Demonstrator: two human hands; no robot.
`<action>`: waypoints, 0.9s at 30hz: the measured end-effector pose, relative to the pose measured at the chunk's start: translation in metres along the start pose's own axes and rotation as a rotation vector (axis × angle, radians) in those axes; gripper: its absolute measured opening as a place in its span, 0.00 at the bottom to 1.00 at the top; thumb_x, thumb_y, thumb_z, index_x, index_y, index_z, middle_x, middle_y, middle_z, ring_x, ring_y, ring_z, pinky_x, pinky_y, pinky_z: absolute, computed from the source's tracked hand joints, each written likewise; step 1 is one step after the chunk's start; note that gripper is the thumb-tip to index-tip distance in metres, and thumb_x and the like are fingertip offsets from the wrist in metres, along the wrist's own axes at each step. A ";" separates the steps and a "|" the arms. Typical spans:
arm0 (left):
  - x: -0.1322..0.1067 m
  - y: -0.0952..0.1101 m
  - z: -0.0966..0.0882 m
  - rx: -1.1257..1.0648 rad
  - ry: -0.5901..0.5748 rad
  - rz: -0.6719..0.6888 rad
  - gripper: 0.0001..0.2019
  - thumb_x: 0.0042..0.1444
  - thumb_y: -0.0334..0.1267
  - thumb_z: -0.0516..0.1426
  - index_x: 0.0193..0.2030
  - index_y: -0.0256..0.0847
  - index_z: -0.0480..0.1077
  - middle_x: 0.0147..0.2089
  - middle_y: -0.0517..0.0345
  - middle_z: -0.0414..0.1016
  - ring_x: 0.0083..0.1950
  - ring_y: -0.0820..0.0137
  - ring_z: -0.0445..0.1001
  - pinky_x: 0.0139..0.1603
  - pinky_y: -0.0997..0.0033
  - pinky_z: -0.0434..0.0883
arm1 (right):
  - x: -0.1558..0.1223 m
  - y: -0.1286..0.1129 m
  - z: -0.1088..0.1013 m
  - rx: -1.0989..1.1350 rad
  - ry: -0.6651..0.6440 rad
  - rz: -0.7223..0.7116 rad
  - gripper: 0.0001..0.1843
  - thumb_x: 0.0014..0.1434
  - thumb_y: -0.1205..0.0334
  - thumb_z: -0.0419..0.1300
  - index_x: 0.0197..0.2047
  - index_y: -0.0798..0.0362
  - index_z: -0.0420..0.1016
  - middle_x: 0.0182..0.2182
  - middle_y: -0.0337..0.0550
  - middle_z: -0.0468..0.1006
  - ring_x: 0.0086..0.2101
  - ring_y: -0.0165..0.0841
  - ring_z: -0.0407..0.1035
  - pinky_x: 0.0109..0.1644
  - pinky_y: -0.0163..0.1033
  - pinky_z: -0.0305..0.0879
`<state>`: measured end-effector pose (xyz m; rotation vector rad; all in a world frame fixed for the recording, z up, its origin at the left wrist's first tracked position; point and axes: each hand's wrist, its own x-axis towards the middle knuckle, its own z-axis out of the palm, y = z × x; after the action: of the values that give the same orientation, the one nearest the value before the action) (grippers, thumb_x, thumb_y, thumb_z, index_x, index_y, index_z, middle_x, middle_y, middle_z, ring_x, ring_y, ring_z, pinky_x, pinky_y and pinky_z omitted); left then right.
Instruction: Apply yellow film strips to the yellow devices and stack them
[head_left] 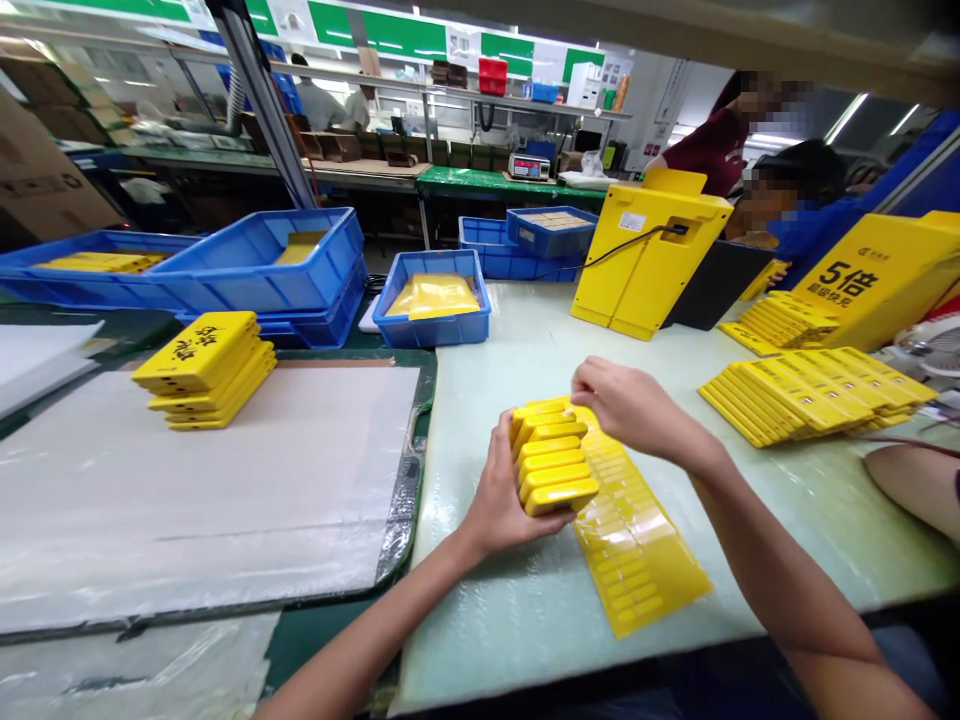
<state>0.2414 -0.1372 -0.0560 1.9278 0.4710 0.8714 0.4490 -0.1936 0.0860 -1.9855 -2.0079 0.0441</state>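
Pale surface [525, 610], factory room; blue bin [431, 330] at 12 o'clock. Left hand [499, 500] clasps glossy yellow slabs [556, 468]; right hand [630, 405] apparently pinches the farthest one.

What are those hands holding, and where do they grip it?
A row of yellow packs standing on edge. The left hand clasps its left side and near end, and the right hand covers its far end.
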 end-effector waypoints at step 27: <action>0.005 -0.013 -0.002 -0.128 -0.024 0.021 0.72 0.42 0.54 0.77 0.82 0.47 0.32 0.82 0.34 0.45 0.81 0.36 0.52 0.81 0.27 0.48 | 0.027 0.051 -0.004 0.142 0.050 -0.041 0.09 0.65 0.69 0.61 0.32 0.53 0.76 0.34 0.45 0.81 0.35 0.36 0.73 0.42 0.41 0.65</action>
<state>0.2438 -0.1267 -0.0647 1.8270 0.3727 0.8699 0.5003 -0.1664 0.0828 -1.8405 -1.9560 0.1234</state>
